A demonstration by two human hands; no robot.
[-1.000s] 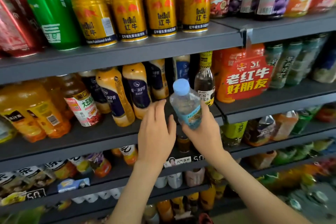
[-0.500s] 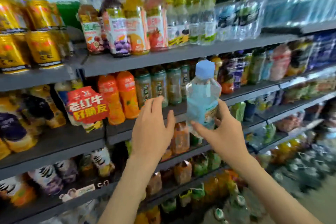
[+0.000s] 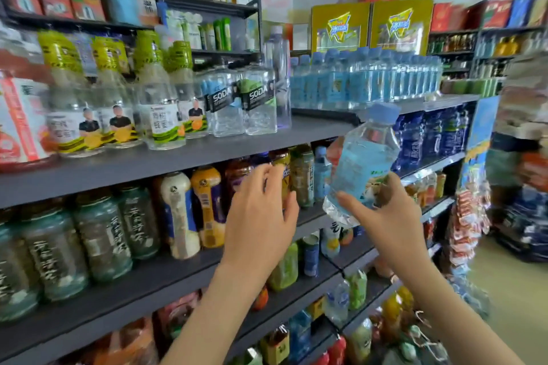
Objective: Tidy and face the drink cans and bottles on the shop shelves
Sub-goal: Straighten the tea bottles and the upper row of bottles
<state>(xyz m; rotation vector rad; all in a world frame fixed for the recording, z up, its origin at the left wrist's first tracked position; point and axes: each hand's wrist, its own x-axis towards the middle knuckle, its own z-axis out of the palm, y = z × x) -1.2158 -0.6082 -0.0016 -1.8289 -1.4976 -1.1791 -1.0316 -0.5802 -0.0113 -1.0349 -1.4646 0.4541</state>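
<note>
The view has swung right along the shelves [image 3: 311,127]; a row of blue-capped bottles [image 3: 370,83] now shows at upper right. The matching water bottle [image 3: 364,163], right of centre, stays gripped low in the right hand [image 3: 391,216], likely being returned there. The left hand [image 3: 258,225], centre, is spread and empty.

We see bright, even light; soft shadows under the grey metal shelves [image 3: 148,169], glints on the clear blue-capped plastic bottle [image 3: 364,163], motion blur at right.
</note>
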